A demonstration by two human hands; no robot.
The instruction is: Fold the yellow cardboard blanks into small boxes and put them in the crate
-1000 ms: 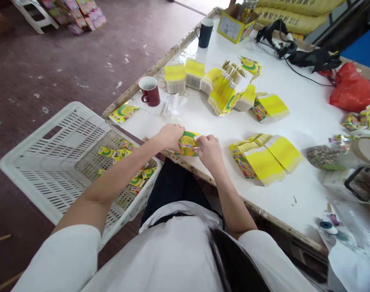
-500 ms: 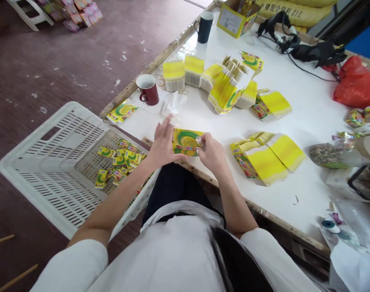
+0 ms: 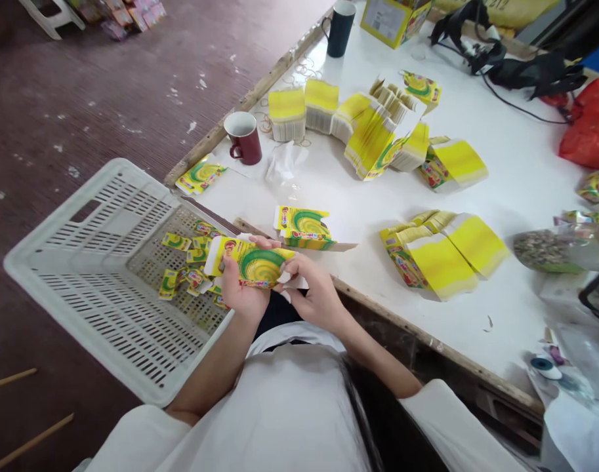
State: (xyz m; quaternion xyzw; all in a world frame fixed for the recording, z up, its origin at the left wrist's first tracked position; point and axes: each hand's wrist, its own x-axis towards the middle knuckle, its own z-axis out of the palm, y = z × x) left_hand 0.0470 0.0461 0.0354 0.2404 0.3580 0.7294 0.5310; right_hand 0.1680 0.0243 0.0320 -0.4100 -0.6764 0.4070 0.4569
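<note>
A yellow and green printed carton [image 3: 254, 263] is held in front of my waist, just off the table edge. My left hand [image 3: 247, 288] grips it from beneath, thumb on its printed face and fingertips over the far edge. At its right end my right hand [image 3: 315, 295] pinches the carton's white end flaps. Just beyond, on the table edge, lies another such carton [image 3: 306, 228], partly opened out with white card at its right. To the right stands a row of flattened yellow cartons [image 3: 441, 255].
A white plastic basket [image 3: 90, 288] with several small yellow packs stands on the floor at left. On the table [image 3: 358, 262] are a maroon mug [image 3: 247, 141], a dark mug [image 3: 339, 29], crumpled tissue [image 3: 284, 164], carton stacks [image 3: 371, 134] and a jar [image 3: 542, 249].
Both hands have come back from the table toward my body, now with a carton between them. The left hand, formerly spread beside a carton on the table, has closed around this one.
</note>
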